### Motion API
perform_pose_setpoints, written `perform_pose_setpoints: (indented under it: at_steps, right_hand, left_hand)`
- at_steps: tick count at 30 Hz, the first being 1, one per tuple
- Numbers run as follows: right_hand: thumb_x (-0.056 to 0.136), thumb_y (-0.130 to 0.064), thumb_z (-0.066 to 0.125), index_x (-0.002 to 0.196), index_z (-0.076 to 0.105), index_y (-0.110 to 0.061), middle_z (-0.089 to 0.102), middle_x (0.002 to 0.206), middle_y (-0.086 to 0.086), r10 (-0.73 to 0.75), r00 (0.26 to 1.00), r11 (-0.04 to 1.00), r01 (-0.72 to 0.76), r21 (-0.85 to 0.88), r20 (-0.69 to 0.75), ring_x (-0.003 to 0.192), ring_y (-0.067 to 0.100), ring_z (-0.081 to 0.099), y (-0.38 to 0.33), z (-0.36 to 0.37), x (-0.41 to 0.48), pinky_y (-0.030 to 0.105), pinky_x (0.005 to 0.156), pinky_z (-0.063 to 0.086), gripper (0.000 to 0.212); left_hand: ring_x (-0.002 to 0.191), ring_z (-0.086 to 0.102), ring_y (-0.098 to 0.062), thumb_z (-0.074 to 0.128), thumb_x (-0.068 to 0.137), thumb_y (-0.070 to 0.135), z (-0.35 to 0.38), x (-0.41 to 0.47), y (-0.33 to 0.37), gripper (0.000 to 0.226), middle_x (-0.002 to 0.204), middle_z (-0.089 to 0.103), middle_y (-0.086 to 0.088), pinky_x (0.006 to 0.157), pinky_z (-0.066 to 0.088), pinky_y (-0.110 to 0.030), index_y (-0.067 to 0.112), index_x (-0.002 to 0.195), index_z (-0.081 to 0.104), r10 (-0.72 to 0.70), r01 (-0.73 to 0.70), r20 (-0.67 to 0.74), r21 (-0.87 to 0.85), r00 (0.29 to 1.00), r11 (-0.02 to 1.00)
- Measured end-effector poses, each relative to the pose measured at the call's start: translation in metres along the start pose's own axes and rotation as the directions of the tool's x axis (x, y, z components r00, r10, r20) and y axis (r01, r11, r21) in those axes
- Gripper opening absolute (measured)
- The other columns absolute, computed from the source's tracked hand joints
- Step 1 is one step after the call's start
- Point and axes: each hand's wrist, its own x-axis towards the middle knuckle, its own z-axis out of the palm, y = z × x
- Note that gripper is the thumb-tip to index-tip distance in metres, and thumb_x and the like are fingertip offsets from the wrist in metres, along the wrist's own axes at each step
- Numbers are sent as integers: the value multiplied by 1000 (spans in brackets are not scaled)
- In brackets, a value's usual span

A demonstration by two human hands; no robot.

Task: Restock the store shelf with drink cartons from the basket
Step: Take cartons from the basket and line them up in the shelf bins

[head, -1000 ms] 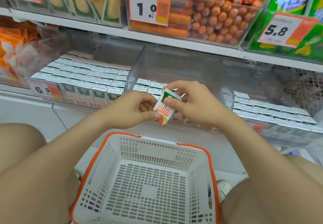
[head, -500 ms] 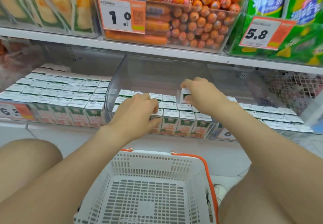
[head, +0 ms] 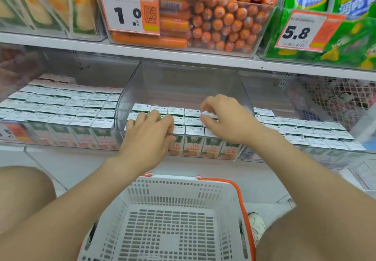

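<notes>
- Far left, a clear bin [head: 61,136] on the lower shelf stands packed with rows of drink cartons [head: 67,106].
- My left hand [head: 148,136] lies palm-down on the carton tops in the middle clear bin [head: 130,89], fingers curled over the front row, clasping nothing.
- Middle bin cartons [head: 193,138] fill three front rows; the back is bare.
- My right hand [head: 225,118] pinches the top of one carton [head: 209,116] in the second row, thumb and fingers narrow around it.
- Below, the white basket [head: 177,187] with orange handles sits between my knees, no cartons inside.
</notes>
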Motion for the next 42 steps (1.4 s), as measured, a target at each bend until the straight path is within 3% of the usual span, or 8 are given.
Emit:
perform_pose_setpoints:
  at_steps: [4,8,11,20,30,34,39,42]
  right_hand:
    - [88,-44,73,108,63,-27,56,95,-7,-77,997,990,76,-118,2,92,18,56,-26,20,-35,35,72,47,28]
    - [69,-21,90,94,61,-18,59,87,2,-67,995,929,34,-368,-78,83,31,60,-30,46,-39,36,66,35,38]
    - [53,-16,98,82,62,-17,60,77,3,-79,989,927,26,-375,-126,72,30,60,-28,52,-34,31,61,29,46]
    - [90,-24,77,109,60,-15,62,109,5,-60,970,925,-34,-378,-236,105,29,56,-26,34,-7,37,73,33,28]
    - [91,-4,69,111,59,-13,61,107,7,-67,994,943,36,-331,-81,97,31,61,-18,39,-4,36,68,38,25]
    - [96,-11,58,119,64,-19,63,111,3,-25,982,993,3,-119,-190,99,27,62,-13,1,-34,40,76,52,26]
    - [87,-33,63,95,67,-29,67,70,-11,158,945,987,-144,68,-288,72,14,65,34,-39,-91,40,69,57,10]
    - [75,-32,68,95,67,-30,64,77,-12,272,939,961,-277,5,-209,75,15,63,85,-56,-116,39,70,57,20]
  left_hand:
    - [95,36,-24,66,99,31,17,-16,14,14,103,48,10,81,22,-39,36,100,53,-103,99,-140,-33,985,995]
    - [98,35,-23,70,97,26,24,-18,15,17,105,48,12,85,20,-37,36,98,56,-148,138,-194,-64,970,988]
    - [100,33,-19,72,95,24,25,-14,14,20,106,47,16,84,14,-35,36,95,57,-157,143,-193,-84,968,986]
    - [103,45,-25,72,96,27,17,18,9,12,106,50,12,95,24,-41,34,95,63,-143,118,-279,-105,950,987]
    - [99,45,-28,71,93,14,37,15,17,23,107,47,2,90,33,-49,28,101,55,-131,147,-218,57,967,987]
    - [102,51,-31,70,82,8,31,8,40,34,114,53,-3,92,37,-49,20,111,57,95,-74,-218,104,971,992]
    - [97,56,-33,65,92,19,28,16,108,13,110,59,-7,86,42,-44,14,103,61,489,-468,-237,143,840,872]
    - [98,57,-32,61,94,22,39,27,156,10,109,60,-7,90,44,-44,14,100,62,567,-558,-244,112,787,822]
